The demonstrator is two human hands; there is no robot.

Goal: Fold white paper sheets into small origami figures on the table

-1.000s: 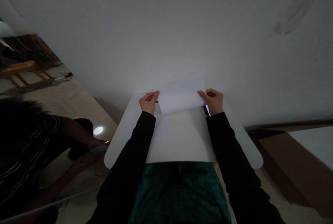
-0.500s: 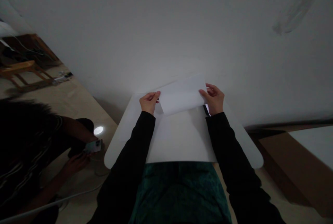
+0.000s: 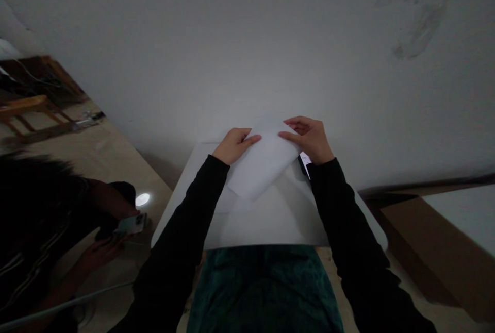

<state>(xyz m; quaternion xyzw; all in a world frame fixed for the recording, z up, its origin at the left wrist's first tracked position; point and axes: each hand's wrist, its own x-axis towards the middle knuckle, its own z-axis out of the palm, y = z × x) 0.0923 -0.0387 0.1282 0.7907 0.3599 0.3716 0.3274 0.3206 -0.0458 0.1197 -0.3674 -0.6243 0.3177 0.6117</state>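
A sheet of white paper point(image 3: 265, 160) is held up over the white table point(image 3: 270, 227), tilted with its lower corner toward the left front. My left hand point(image 3: 235, 145) grips its left edge, thumb on the near face and fingers behind. At the upper right, my right hand point(image 3: 309, 139) pinches the paper between thumb and fingers. Another white sheet point(image 3: 228, 204) lies flat on the table, partly covered. Beside my right wrist, a phone with a lit screen point(image 3: 304, 160) shows only in part.
A pale wall point(image 3: 247, 39) rises right behind the table. To the left a person point(image 3: 42, 219) sits low, holding a phone point(image 3: 132, 223). A wooden stool point(image 3: 29, 106) stands farther off. At the right is a brown box point(image 3: 433, 240) with a white top.
The paper has turned from nearly level to a slant, its left end lower and nearer. My left hand has moved right and wraps further over the edge. My right hand has shifted slightly left.
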